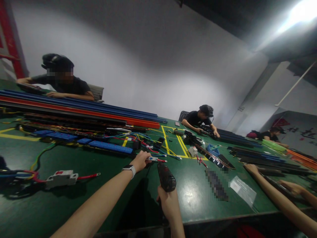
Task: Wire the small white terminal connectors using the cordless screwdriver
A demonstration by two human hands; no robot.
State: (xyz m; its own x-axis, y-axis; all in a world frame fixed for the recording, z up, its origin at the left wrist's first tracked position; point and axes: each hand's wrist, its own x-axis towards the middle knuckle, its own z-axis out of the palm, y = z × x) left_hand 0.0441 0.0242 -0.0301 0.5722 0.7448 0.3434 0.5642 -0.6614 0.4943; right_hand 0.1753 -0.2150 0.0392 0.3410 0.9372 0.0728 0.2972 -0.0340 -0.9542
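My left hand, with a white watch on the wrist, reaches forward over the green table and pinches a small white component with a red wire at its end. My right hand grips the handle of a black power screwdriver, whose nose points at that component. Coloured wires lie just beyond my left hand.
Long red and blue rails run along the far side. A white breaker with a red wire lies at left. A clear plastic bag lies at right, near another person's arms. Three more people sit around the table.
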